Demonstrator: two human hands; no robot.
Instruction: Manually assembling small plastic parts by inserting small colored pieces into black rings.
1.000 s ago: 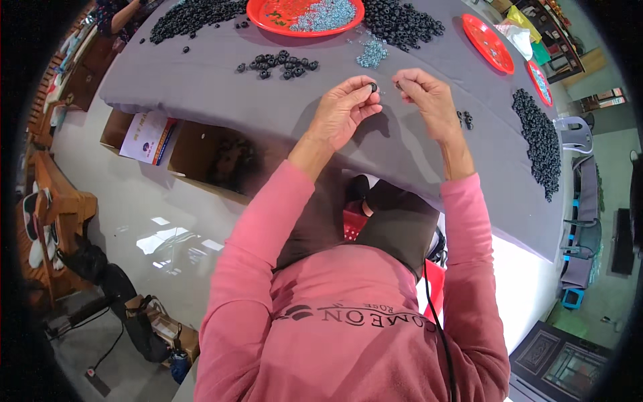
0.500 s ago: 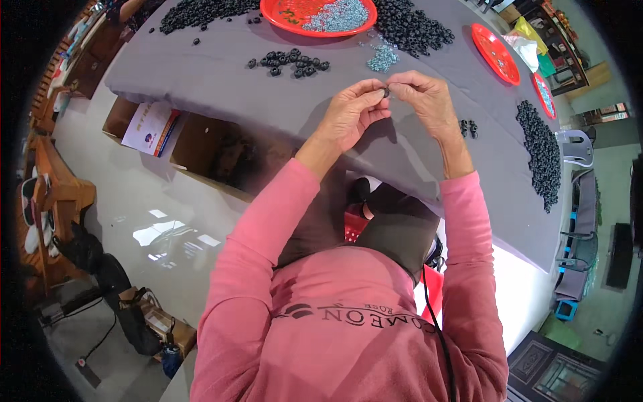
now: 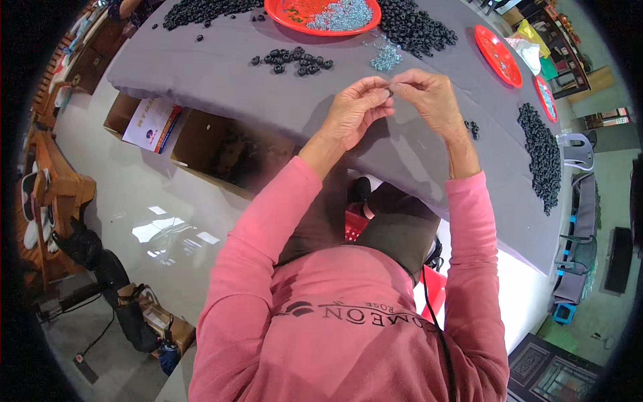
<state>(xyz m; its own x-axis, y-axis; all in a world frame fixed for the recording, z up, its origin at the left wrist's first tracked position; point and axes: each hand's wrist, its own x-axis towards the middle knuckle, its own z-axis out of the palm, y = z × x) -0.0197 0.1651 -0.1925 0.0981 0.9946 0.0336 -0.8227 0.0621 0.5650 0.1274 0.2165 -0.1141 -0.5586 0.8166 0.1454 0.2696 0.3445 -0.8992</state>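
Above the near part of the table, my two hands meet at the fingertips. A small round black piece (image 3: 390,93), like a bead, is pinched between the thumb and fingers of my left hand (image 3: 353,112). My right hand (image 3: 431,100) is closed at the same spot, thumb and index finger pressed together against the piece. Whatever those right fingertips hold is too small or hidden to tell. Just beyond my hands lies a little heap of tiny light-blue clear bits (image 3: 386,56). To its left is a loose group of black pieces (image 3: 293,61). A few black pieces (image 3: 473,128) lie beside my right wrist.
A red plate (image 3: 281,20) with light-blue bits stands at the far side, between black heaps (image 3: 418,30) (image 3: 201,12). Another red plate (image 3: 497,57) and a long black heap (image 3: 540,157) lie rightward. Under the grey-covered table (image 3: 221,77) is an open cardboard box (image 3: 194,144).
My right hand has shifted slightly to the right, and its wrist covers more of the few black pieces there. My left hand keeps its pinch on the black piece.
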